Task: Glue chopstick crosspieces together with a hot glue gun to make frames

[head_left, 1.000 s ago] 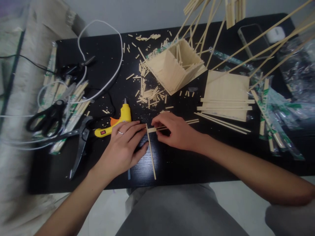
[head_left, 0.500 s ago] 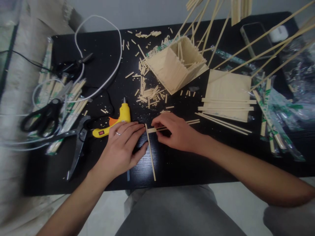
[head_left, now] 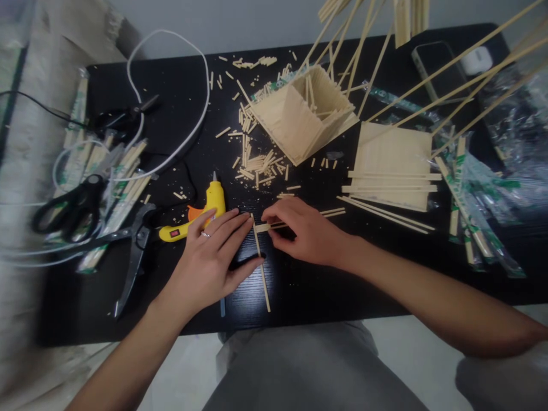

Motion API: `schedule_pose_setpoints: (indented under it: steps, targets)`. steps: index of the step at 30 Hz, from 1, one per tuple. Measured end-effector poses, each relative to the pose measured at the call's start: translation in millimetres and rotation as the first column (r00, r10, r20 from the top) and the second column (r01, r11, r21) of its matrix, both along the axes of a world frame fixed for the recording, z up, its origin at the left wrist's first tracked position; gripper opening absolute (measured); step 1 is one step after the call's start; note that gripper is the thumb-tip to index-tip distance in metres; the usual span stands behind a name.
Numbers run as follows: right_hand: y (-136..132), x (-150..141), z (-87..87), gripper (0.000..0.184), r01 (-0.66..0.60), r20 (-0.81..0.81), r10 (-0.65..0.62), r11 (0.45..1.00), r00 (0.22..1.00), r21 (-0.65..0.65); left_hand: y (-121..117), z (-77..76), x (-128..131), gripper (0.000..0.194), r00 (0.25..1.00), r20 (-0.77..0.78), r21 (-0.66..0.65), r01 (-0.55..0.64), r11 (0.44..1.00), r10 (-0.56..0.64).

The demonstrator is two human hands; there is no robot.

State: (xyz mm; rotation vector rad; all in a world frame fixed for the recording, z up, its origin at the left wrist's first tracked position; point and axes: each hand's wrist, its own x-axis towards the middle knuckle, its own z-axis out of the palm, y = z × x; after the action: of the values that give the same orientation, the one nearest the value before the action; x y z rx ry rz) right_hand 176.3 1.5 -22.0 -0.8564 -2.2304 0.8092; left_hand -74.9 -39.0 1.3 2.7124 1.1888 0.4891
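Observation:
My left hand (head_left: pixel 209 254) lies over the table with its fingers stretched out. Its fingertips touch the top end of a thin wooden chopstick (head_left: pixel 265 288) that points toward me, and the thumb rests across that stick lower down. My right hand (head_left: pixel 308 231) pinches a pair of chopsticks (head_left: pixel 333 213) lying crosswise. Their left ends meet the first stick near its top; their middle is hidden by the fingers. Just beyond my left fingers is a yellow glue gun (head_left: pixel 215 197), nozzle pointing away.
An open box of glued sticks (head_left: pixel 295 120) stands at the back among cut stick pieces (head_left: pixel 261 162). Right of it is a flat stick panel (head_left: pixel 391 148). Black scissors (head_left: pixel 85 197), a cutter (head_left: pixel 139 245) and wrapped chopsticks (head_left: pixel 124 205) lie left; plastic wrappers (head_left: pixel 492 177) lie right.
My left thumb has moved right onto the lengthwise chopstick. My right hand keeps its pinch in nearly the same place. The whole view has shifted slightly.

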Motion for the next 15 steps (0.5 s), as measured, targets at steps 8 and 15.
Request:
schedule_pose_setpoints:
  steps: [8, 15]
  targets:
    - [0.7, -0.2, -0.5, 0.019, 0.017, -0.018, -0.017, 0.999, 1.000, -0.028, -0.2, -2.3, 0.8, 0.058, 1.000, -0.022, -0.018, -0.017, 1.000, 0.017]
    - [2.0, -0.3, 0.3, 0.018, 0.017, -0.012, -0.017, 0.999, 1.000, -0.042, 0.0, -1.7, 2.1, 0.057, 1.000, -0.027, 0.001, -0.011, 1.000, 0.011]
